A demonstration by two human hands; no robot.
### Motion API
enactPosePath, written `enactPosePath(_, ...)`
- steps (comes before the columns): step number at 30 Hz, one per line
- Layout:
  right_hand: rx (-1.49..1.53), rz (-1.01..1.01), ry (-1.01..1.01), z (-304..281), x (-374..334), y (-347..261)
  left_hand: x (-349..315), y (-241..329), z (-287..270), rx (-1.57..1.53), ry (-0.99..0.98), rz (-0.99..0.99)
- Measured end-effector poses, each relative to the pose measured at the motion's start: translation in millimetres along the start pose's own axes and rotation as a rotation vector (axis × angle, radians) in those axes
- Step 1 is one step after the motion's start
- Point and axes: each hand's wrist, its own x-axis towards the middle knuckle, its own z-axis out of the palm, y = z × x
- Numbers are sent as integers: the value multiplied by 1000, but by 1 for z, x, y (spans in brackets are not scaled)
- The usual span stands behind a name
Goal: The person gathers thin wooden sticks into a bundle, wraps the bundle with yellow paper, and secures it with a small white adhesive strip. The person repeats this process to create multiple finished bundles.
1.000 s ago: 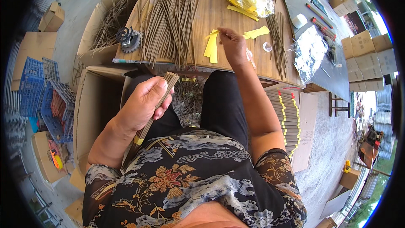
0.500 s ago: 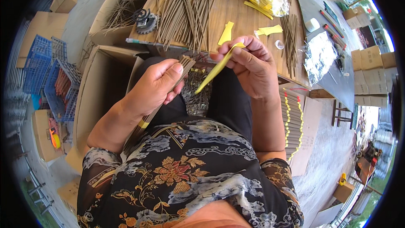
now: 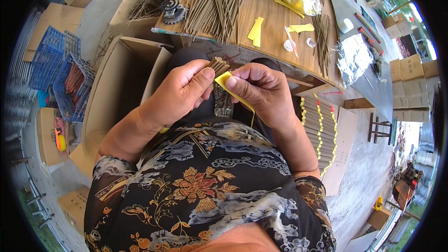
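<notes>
My left hand (image 3: pixel 186 86) is closed round a bundle of thin brown sticks (image 3: pixel 218 65), whose ends stick out past the thumb. A yellow paper strip (image 3: pixel 239 97) is pinched between the thumb and fingers of my right hand (image 3: pixel 261 91). One end of the strip lies against the bundle near its top; the other hangs down over my lap. Most of the bundle is hidden behind my left hand and forearm. More yellow strips (image 3: pixel 255 31) lie on the wooden table (image 3: pixel 263 0) ahead, beside a pile of loose sticks (image 3: pixel 217 7).
An open cardboard box (image 3: pixel 119 88) stands at my left, with blue crates (image 3: pixel 49 60) beyond it. A dark toothed metal device (image 3: pixel 173 13) sits on the table's left edge. Finished-looking bundles with yellow bands (image 3: pixel 326 128) lie low at right. Crumpled foil (image 3: pixel 353 58) rests on the grey table.
My right hand has brought the yellow strip left and down against the stick bundle. Both hands are now close together. A small white round item on the table has come into sight.
</notes>
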Motion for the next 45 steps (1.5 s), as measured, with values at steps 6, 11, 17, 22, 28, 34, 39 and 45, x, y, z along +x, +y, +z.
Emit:
enactPosePath(6,-176,-40,99,16,-19,4,-26,-5,16,57,-14,71)
enactPosePath(11,-333,-21,129,23,-31,-5,-38,-6,21,103,-19,148)
enactPosePath(17,-385,-63,166,30,-40,-8,-46,-10,26,64,-56,181)
enactPosePath(22,-424,-70,172,27,-45,-10,-51,-5,31,-104,-66,99)
enactPosePath(28,-406,-83,162,16,-49,-3,-43,-8,39,12,-81,97)
enactPosePath(34,-348,-76,139,8,-53,-5,-40,-2,45,-16,-74,39)
enactPosePath(39,-265,-140,162,1,-52,-1,-33,3,48,-24,-80,-8)
enactPosePath(45,-306,-223,146,-9,-45,9,-26,-3,49,-118,-77,-11)
